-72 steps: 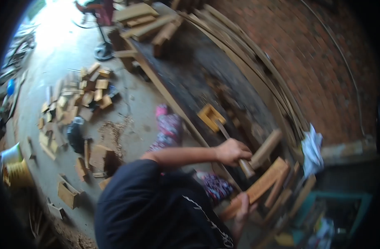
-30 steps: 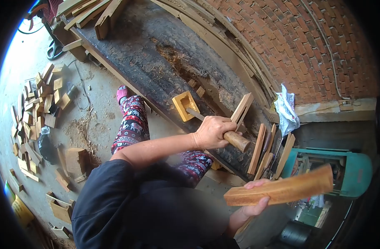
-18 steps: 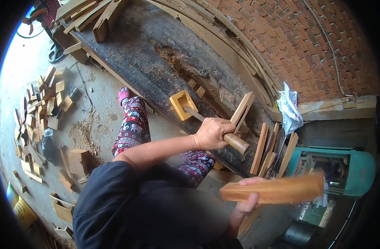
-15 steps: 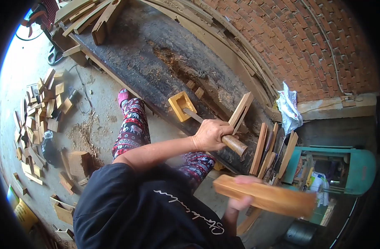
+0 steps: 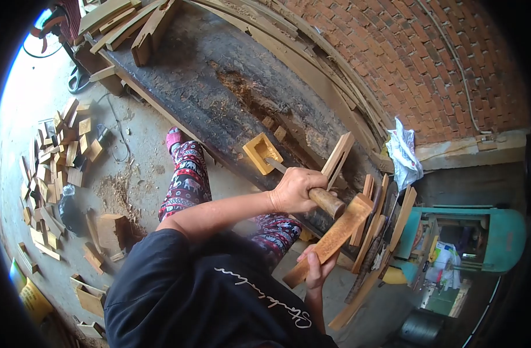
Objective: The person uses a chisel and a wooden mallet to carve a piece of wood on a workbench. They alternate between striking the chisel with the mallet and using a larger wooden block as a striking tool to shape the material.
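Observation:
My left hand (image 5: 297, 190) is wrapped around a chisel, its wooden handle (image 5: 328, 203) sticking out to the right of the fist. The chisel's blade (image 5: 275, 165) slants into the recess of a small yellow wood block (image 5: 255, 152) on the dark workbench (image 5: 184, 93). In my right hand (image 5: 316, 268) is a rectangular wooden mallet block (image 5: 330, 239), gripped near its lower end. Its upper end is right at the butt of the chisel handle. A slotted wood piece (image 5: 338, 152) stands just beyond my left hand.
Wood sticks and tools (image 5: 373, 223) stand at the bench's right end, near a white plastic bag (image 5: 403, 153). Planks (image 5: 152, 29) lie at its far left. Offcuts (image 5: 62, 151) litter the floor. A green machine (image 5: 503, 238) stands right, below a brick wall (image 5: 405, 64).
My right hand has swung the mallet block up and left, from lying across to slanting against the chisel handle's end. The yellow block has shifted slightly right and turned; the left hand keeps its grip.

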Motion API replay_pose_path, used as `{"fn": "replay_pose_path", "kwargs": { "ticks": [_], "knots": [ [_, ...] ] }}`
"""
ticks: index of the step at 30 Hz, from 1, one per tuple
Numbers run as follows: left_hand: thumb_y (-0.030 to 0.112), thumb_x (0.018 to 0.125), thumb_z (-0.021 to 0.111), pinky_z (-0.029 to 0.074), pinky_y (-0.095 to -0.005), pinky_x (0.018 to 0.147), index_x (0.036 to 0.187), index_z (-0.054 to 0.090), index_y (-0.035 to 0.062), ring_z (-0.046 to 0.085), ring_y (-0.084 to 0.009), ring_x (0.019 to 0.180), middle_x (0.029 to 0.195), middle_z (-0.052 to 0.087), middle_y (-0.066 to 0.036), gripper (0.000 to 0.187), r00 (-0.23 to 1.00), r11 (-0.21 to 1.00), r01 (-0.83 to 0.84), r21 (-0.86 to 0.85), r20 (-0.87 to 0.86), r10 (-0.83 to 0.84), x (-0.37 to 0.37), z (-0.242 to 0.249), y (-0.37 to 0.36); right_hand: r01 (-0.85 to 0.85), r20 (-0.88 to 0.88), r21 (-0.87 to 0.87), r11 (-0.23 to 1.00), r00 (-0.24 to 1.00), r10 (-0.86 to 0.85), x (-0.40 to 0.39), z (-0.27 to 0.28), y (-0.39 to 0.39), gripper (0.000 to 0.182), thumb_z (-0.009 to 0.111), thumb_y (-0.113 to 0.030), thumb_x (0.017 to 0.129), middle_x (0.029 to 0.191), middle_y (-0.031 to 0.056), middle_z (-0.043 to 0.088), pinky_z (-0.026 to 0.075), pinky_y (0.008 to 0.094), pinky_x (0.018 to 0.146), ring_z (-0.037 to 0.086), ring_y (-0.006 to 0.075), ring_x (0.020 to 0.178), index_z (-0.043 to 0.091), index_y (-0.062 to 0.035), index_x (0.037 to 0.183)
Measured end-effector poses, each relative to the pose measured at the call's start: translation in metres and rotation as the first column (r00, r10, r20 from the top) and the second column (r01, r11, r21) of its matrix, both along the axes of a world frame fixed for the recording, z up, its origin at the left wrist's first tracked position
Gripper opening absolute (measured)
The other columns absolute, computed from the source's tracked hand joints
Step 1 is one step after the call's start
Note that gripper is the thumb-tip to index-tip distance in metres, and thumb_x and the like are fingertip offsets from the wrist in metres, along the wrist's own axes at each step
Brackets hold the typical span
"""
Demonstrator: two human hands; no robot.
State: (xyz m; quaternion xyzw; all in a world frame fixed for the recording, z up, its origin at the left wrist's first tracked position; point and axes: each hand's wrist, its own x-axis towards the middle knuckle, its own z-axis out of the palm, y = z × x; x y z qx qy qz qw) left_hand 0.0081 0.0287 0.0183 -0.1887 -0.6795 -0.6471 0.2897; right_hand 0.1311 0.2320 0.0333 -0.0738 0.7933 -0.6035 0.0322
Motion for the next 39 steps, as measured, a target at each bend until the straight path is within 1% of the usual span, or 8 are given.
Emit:
{"fn": "replay_pose_path", "kwargs": {
  "ticks": [17, 22, 23, 27, 33, 35, 37, 39],
  "knots": [
    [0.025, 0.076, 0.074, 0.046, -0.0436, 0.056, 0.074, 0.058, 0.0076, 0.060, -0.0350, 0.066, 0.068, 0.057, -0.011, 0.024, 0.985, 0.976, -0.149, -0.156, 0.065, 0.161, -0.017, -0.007, -0.014, 0.013, -0.279, -0.100, 0.995, 0.959, -0.041, -0.012, 0.036, 0.004, 0.076, 0.058, -0.034, 0.085, 0.081, 0.0180, 0.053, 0.050, 0.0324, 0.056, 0.055, 0.0219, 0.062, 0.023, 0.0047, 0.140],
    [0.023, 0.074, 0.074, 0.046, -0.0433, 0.056, 0.073, 0.058, 0.0070, 0.060, -0.0354, 0.066, 0.068, 0.057, -0.011, 0.023, 0.980, 0.976, -0.176, -0.130, 0.075, 0.187, -0.020, -0.008, -0.011, 0.092, -0.405, -0.434, 0.896, 0.869, -0.285, -0.025, 0.059, -0.017, 0.075, 0.058, -0.041, 0.085, 0.080, 0.0160, 0.054, 0.050, 0.0310, 0.062, 0.058, 0.0220, 0.067, 0.027, 0.0060, 0.135],
    [0.022, 0.073, 0.075, 0.046, -0.0431, 0.056, 0.073, 0.058, 0.0069, 0.060, -0.0354, 0.066, 0.068, 0.057, -0.011, 0.023, 0.975, 0.976, -0.181, -0.125, 0.106, 0.194, -0.021, -0.008, -0.010, -0.020, -0.460, -0.151, 0.988, 0.886, -0.053, -0.032, 0.042, 0.005, 0.071, 0.060, -0.037, 0.084, 0.083, 0.0158, 0.054, 0.050, 0.0315, 0.067, 0.058, 0.0218, 0.070, 0.031, 0.0051, 0.134],
    [0.017, 0.076, 0.079, 0.050, -0.0358, 0.057, 0.069, 0.059, 0.0052, 0.066, -0.0286, 0.067, 0.068, 0.062, -0.010, 0.024, 0.977, 0.981, -0.182, -0.072, 0.097, 0.188, -0.019, -0.004, -0.015, -0.095, 0.039, 0.117, 0.988, 0.995, 0.092, -0.031, 0.033, -0.001, 0.061, 0.067, -0.012, 0.078, 0.105, 0.0114, 0.051, 0.046, 0.0325, 0.080, 0.057, 0.0190, 0.079, 0.039, 0.0009, 0.132],
    [0.016, 0.073, 0.081, 0.050, -0.0357, 0.059, 0.070, 0.061, 0.0056, 0.067, -0.0280, 0.068, 0.069, 0.064, -0.010, 0.022, 0.982, 0.985, -0.090, -0.149, 0.154, 0.113, -0.014, -0.011, -0.021, -0.044, -0.412, -0.264, 0.964, 0.908, -0.071, -0.033, 0.078, -0.035, 0.060, 0.054, -0.031, 0.086, 0.081, 0.0137, 0.056, 0.051, 0.0325, 0.065, 0.057, 0.0210, 0.068, 0.035, 0.0076, 0.129],
    [0.018, 0.074, 0.081, 0.047, -0.0365, 0.055, 0.068, 0.059, 0.0054, 0.064, -0.0283, 0.062, 0.064, 0.060, -0.010, 0.026, 0.992, 0.984, -0.085, -0.156, 0.075, 0.098, -0.015, -0.018, -0.016, -0.118, -0.467, -0.126, 0.985, 0.883, 0.046, -0.043, 0.043, -0.018, 0.056, 0.055, -0.030, 0.086, 0.082, 0.0132, 0.056, 0.051, 0.0332, 0.065, 0.057, 0.0208, 0.069, 0.037, 0.0062, 0.125],
    [0.018, 0.075, 0.081, 0.046, -0.0363, 0.054, 0.067, 0.058, 0.0053, 0.063, -0.0282, 0.061, 0.063, 0.059, -0.010, 0.027, 0.994, 0.989, -0.090, -0.119, 0.043, 0.096, -0.013, -0.012, -0.018, -0.149, -0.402, 0.193, 0.970, 0.890, 0.217, -0.044, 0.030, -0.019, 0.046, 0.058, -0.021, 0.085, 0.087, 0.0113, 0.055, 0.051, 0.0355, 0.068, 0.056, 0.0197, 0.071, 0.038, 0.0015, 0.119],
    [0.019, 0.077, 0.081, 0.045, -0.0347, 0.051, 0.067, 0.058, 0.0047, 0.062, -0.0266, 0.058, 0.062, 0.058, -0.010, 0.029, 0.993, 0.992, -0.085, -0.095, 0.071, 0.092, -0.014, -0.012, -0.026, -0.066, -0.024, 0.154, 0.986, 0.997, 0.070, -0.029, 0.001, 0.002, 0.068, 0.071, -0.021, 0.080, 0.115, 0.0142, 0.049, 0.040, 0.0379, 0.095, 0.050, 0.0229, 0.104, 0.037, 0.0027, 0.134]
  ]
}}
